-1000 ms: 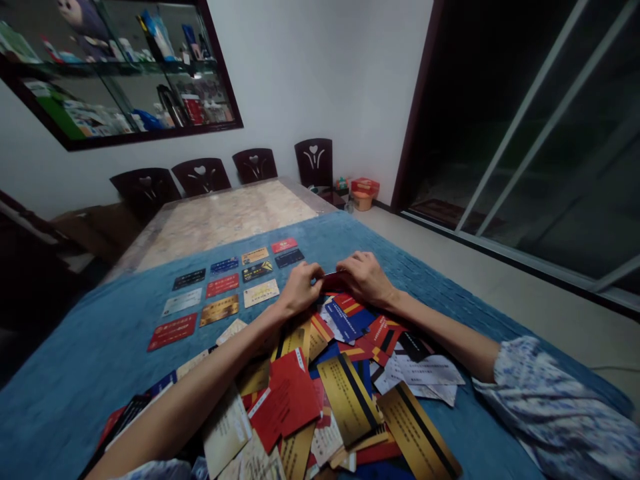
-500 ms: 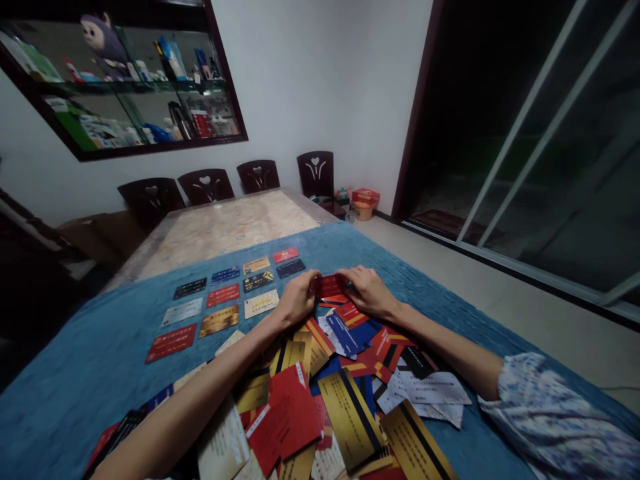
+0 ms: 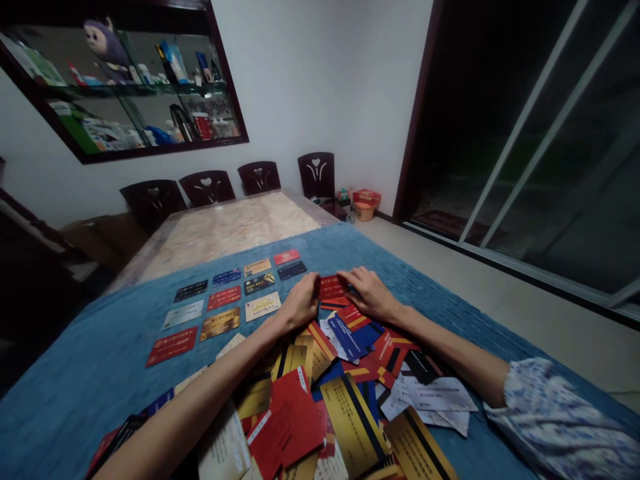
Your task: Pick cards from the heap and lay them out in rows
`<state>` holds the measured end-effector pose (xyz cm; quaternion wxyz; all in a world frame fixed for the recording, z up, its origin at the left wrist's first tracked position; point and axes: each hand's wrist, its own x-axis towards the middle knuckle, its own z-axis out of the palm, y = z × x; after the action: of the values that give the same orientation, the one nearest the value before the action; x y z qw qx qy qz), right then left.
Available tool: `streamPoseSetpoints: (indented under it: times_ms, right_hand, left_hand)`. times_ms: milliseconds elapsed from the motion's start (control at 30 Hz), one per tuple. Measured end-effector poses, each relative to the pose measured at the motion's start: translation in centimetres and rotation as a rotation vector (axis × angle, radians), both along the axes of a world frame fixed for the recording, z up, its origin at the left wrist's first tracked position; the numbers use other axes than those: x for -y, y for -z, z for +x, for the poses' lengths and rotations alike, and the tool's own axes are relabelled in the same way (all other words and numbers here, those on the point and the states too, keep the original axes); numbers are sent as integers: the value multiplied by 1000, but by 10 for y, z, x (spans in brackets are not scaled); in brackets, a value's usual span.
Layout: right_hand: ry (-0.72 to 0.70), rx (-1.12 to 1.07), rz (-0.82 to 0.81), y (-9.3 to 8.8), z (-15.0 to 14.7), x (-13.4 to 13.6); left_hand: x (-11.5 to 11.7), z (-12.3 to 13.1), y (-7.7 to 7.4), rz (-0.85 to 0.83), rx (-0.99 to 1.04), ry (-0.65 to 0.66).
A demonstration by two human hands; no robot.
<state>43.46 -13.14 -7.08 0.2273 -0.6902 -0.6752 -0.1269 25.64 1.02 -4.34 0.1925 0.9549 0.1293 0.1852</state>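
My left hand [image 3: 299, 305] and my right hand [image 3: 365, 292] both pinch a red card [image 3: 332, 287] by its two short ends, just above the blue cloth [image 3: 90, 373]. It is at the far edge of a loose heap of cards [image 3: 330, 393], red, gold, blue and white, which lies under my forearms. To the left of my hands, several cards [image 3: 225, 298] lie face up in neat rows on the cloth.
Beyond the cloth is a bare marble table top [image 3: 225, 227] with several dark chairs [image 3: 207, 188] along its far side. A wall cabinet [image 3: 125, 87] hangs at upper left. A glass sliding door [image 3: 540, 133] and open floor lie to the right.
Both hands lifted the red card off the heap, turned it face up and held it slightly farther out. The view tilted down a little.
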Motion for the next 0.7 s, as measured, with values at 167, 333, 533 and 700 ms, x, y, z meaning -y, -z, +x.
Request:
streamPoseSetpoints:
  times_ms: [167, 333, 533, 700]
  right_hand:
    - [-32, -11, -6, 4, 6, -3]
    - [-47, -16, -8, 6, 9, -3]
    - [-75, -7, -16, 6, 12, -1]
    - [-86, -1, -24, 7, 15, -3]
  left_hand:
    - [-5, 1, 1, -18, -47, 4]
    - [-10, 3, 2, -11, -56, 20]
    - [-11, 4, 5, -5, -83, 47]
    - [-15, 5, 10, -1, -86, 53]
